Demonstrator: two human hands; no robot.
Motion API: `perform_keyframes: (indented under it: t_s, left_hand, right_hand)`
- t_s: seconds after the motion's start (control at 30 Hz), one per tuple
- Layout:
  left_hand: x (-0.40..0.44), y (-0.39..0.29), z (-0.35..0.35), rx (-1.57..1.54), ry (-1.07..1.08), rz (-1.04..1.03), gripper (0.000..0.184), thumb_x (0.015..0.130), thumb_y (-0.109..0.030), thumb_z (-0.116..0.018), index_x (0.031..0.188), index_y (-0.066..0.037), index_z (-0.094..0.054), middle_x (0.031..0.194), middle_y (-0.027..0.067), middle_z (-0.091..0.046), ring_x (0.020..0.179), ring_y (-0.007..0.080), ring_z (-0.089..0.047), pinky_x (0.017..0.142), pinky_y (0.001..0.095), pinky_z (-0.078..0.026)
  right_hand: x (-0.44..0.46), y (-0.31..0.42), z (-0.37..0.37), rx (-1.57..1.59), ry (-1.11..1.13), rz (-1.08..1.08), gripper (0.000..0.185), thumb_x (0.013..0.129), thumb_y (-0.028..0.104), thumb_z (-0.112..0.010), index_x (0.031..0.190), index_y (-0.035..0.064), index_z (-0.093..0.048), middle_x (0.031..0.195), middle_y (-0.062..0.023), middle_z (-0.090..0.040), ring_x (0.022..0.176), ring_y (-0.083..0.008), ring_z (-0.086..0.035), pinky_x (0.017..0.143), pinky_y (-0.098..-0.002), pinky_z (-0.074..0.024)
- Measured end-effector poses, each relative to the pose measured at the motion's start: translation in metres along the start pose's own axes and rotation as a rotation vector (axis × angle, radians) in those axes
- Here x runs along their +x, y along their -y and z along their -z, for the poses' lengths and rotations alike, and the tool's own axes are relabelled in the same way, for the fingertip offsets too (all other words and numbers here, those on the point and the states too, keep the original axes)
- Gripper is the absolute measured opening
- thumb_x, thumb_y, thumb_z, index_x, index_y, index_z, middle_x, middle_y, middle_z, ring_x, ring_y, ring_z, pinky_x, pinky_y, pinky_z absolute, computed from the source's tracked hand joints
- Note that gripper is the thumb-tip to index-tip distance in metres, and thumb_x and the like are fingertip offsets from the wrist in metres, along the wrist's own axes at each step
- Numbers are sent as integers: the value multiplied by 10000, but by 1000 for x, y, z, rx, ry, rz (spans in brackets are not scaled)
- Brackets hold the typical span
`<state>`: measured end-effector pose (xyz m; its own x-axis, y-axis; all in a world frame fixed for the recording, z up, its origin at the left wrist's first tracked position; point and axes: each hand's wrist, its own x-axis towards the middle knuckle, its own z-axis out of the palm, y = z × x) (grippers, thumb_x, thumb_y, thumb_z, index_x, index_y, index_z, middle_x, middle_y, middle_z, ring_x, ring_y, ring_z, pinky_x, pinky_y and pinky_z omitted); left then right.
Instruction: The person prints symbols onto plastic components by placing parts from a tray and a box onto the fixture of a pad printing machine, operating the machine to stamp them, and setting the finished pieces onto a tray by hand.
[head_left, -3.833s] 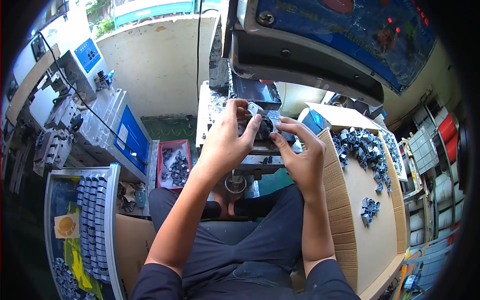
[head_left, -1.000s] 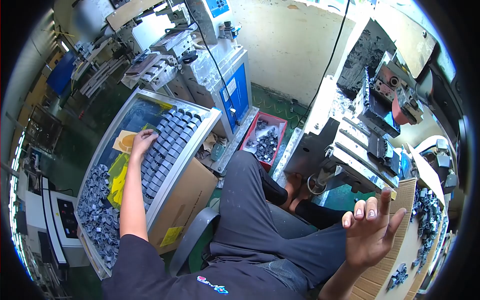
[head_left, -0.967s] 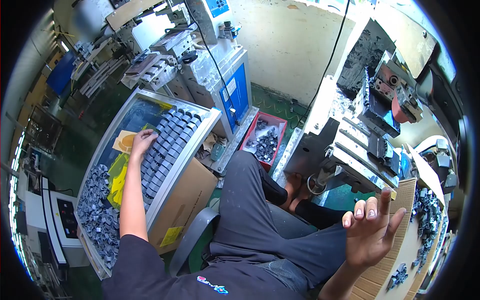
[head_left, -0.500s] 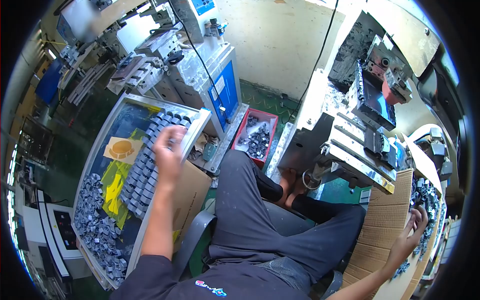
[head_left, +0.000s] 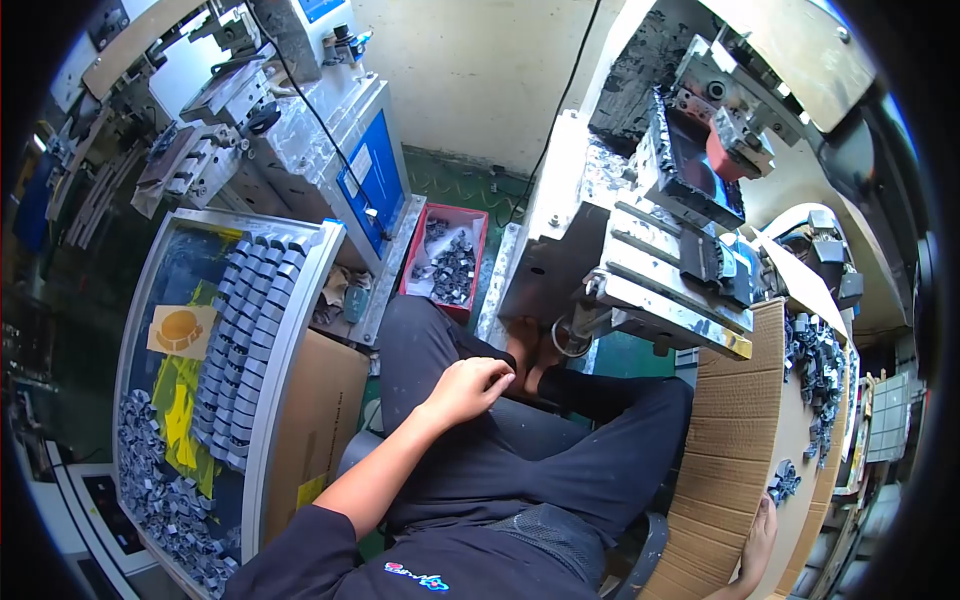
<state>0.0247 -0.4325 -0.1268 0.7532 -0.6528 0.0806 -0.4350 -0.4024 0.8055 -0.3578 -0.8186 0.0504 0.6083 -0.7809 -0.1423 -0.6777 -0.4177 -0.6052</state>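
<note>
My left hand (head_left: 468,388) hovers over my lap near the knee, its fingers curled together; whatever they may hold is hidden. My right hand (head_left: 760,540) lies at the edge of the cardboard box (head_left: 730,430), fingers stretched out just below a small cluster of dark grey plastic parts (head_left: 785,483). More dark parts (head_left: 818,370) are heaped farther back in that box. On my left, a framed tray (head_left: 255,500) bears neat rows of grey curved plastic parts (head_left: 250,340) and a loose heap of similar pieces (head_left: 165,490).
A machine with a slotted metal bed (head_left: 665,260) stands ahead on the right. Another machine with a blue panel (head_left: 375,180) is at the left. Between them on the floor sits a red box (head_left: 440,260) of dark parts. A brown card (head_left: 180,332) lies on the tray.
My left hand has moved from above the tray's rows to over my lap. My right hand has come down from the parts heap to the box edge. The view has shifted.
</note>
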Motion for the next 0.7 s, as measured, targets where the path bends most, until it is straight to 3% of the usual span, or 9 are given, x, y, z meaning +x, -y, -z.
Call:
perform_keyframes:
  t_s: [0.07,0.1,0.2,0.3,0.33,0.47,0.5,0.57,0.7]
  left_hand:
    - [-3,4,4,-3,-3,26,211,934,-236,-628,993,-44,-691,872,137,-684,787,287,-660,731,382,-516]
    - [-2,4,7,-10,-4,34,216,936,-239,-626,997,-41,-689,876,139,-685,795,291,-662,735,385,-517]
    - [-5,6,17,-36,-15,59,229,941,-243,-621,1004,-32,-686,893,149,-687,827,304,-671,751,393,-520]
    - [-3,13,13,-20,-24,35,232,943,-233,-623,998,-17,-682,932,158,-698,870,318,-682,774,387,-527]
    - [-1,17,9,-16,-16,22,224,940,-223,-628,999,-14,-683,942,160,-701,871,316,-684,777,383,-530]
    - [2,9,5,-63,54,67,178,914,-186,-635,990,-33,-686,934,161,-686,882,324,-669,777,395,-521]
    - [2,7,2,-91,56,76,163,909,-164,-639,983,-27,-686,906,158,-682,829,310,-663,742,379,-515]
    - [2,-4,-1,-98,75,78,137,899,-125,-643,969,-16,-688,852,152,-674,730,278,-636,679,352,-497]
    - [0,-9,-7,-89,94,76,120,893,-96,-639,954,-6,-690,807,148,-666,658,246,-596,637,338,-474]
  right_hand:
    - [5,-14,8,-139,-27,70,298,1049,240,-488,1177,-6,-597,1097,-86,-608,1012,-159,-555,930,-283,-417]
    - [8,-12,2,-101,-87,103,157,985,93,-569,1085,-19,-612,949,-46,-607,873,-118,-558,822,-257,-448]
    - [6,13,8,-122,68,-86,166,889,83,-647,1004,-37,-643,859,-73,-622,862,-155,-584,809,-298,-470]
    - [-2,22,7,-208,72,2,171,812,65,-679,939,-44,-646,761,-44,-605,774,-142,-570,758,-296,-474]
    - [-5,8,10,-187,48,52,200,759,54,-694,931,-38,-650,762,-51,-602,764,-138,-566,758,-295,-475]
    - [-7,26,31,-289,197,32,206,810,44,-696,1010,-2,-673,899,-86,-700,875,-167,-663,782,-314,-535]
    - [-6,31,34,-236,155,-81,291,805,47,-722,1088,26,-655,976,-75,-695,901,-172,-659,754,-308,-558]
    - [2,11,42,-213,-35,68,423,781,47,-755,1174,39,-601,1105,-74,-642,998,-178,-624,715,-328,-569]
    - [22,-9,60,-514,-302,-60,449,794,101,-759,1203,98,-571,1135,-104,-596,1004,-274,-610,860,-379,-500]
